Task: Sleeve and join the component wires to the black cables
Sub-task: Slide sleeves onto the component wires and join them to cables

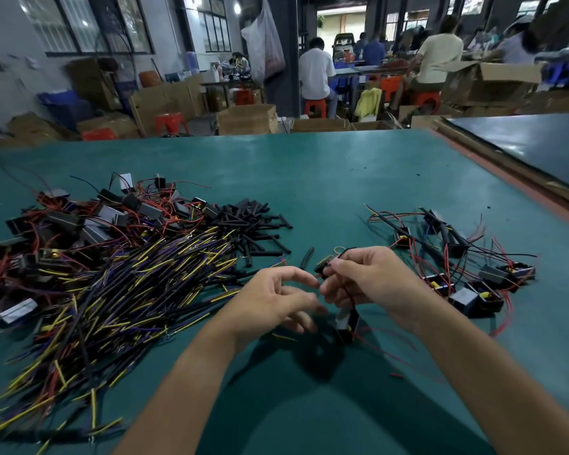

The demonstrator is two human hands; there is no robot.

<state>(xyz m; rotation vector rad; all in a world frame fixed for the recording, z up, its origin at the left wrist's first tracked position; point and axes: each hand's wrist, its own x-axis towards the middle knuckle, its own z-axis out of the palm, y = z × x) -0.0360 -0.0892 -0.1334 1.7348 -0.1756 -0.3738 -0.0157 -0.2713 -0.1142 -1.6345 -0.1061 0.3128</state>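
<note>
Head view: the right hand [372, 280] pinches a red wire [351, 298], its component [346, 325] dangling just above the mat [342, 178]. The left hand [276, 298] hovers beside it, fingers loosely spread, seemingly empty. The thin wire may slip from the pinch, or the swinging component snag the cables [128, 290] heaped left.

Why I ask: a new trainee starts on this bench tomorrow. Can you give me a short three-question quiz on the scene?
1. True or false: the right hand pinches a small black part.
2. The short black sleeves lie: A) in a cardboard box; B) on the table beside the cable pile; C) on a stool.
3. Fill in: the smaller group of parts lies to the ___ of the right hand.

Key: 1 true; 2 B; 3 right.
</note>
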